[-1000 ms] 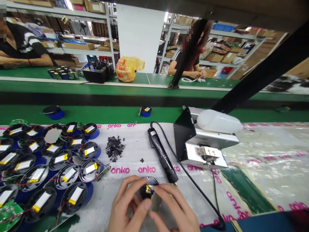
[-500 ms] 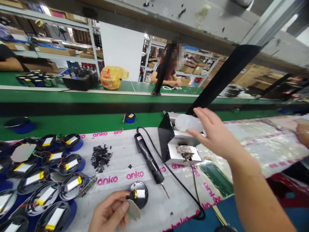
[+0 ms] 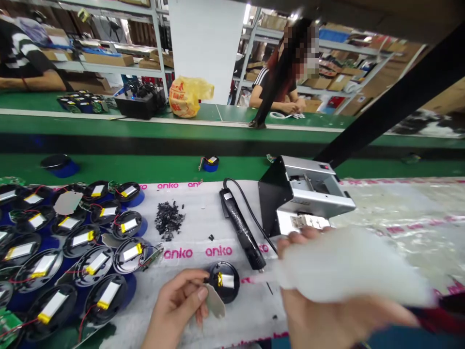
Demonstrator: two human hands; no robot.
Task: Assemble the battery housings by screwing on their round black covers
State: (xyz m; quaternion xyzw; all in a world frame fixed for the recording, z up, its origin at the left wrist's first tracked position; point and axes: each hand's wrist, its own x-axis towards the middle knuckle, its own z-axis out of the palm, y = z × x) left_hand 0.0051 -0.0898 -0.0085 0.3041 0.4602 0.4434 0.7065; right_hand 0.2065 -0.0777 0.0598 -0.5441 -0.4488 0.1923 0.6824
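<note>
At six o'clock the left hand (image 3: 178, 305) pinches a thin grey disc (image 3: 215, 301) between thumb and fingers, touching the round black shell (image 3: 224, 281) with a battery on the counter (image 3: 203, 232), still uncovered. At four o'clock the right hand (image 3: 327, 315) has its fingers wrapped around a blurred white bottle (image 3: 345, 266). Farther off, at nine o'clock, lie many open shells (image 3: 72, 252), likewise uncovered; at twelve, a screwdriver (image 3: 241, 235) and a metal machine (image 3: 305, 198).
</note>
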